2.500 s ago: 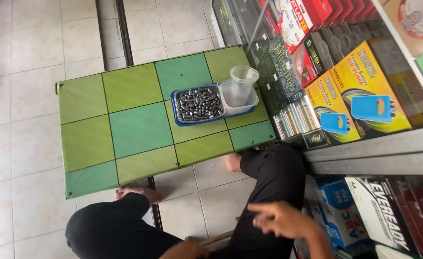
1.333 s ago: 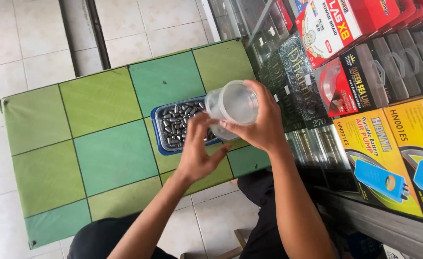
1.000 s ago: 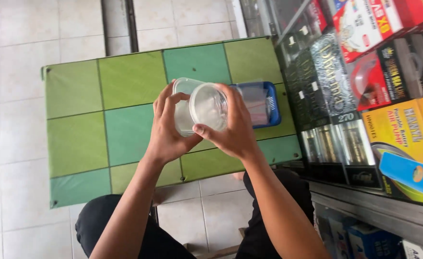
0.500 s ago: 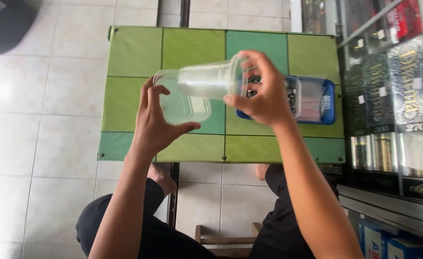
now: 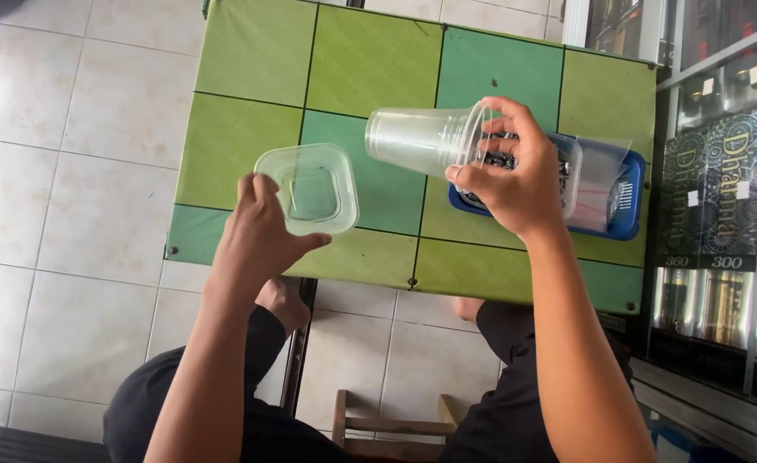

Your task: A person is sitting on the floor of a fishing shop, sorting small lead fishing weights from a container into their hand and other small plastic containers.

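Note:
My left hand [image 5: 262,236] grips a small clear plastic container [image 5: 308,189], squarish with rounded corners, over the near left part of the green tiled table [image 5: 250,64]. In my right hand [image 5: 515,176] is a stack of clear plastic cups [image 5: 421,137], lying sideways with the bases pointing left. The container and the cups are apart. Under my right hand sits a blue tray [image 5: 627,210] with several small dark metal parts [image 5: 498,150] and a clear plastic bag [image 5: 597,176] in it.
Shelves with boxed goods [image 5: 726,214] stand close on the right. The floor [image 5: 78,129] around the table is light tile. My legs in dark trousers [image 5: 190,411] and a wooden stool [image 5: 395,424] are below the table's near edge.
My hands have pulled the container off the cup stack; the left hand has moved left and down with it. The view has shifted so the table sits higher.

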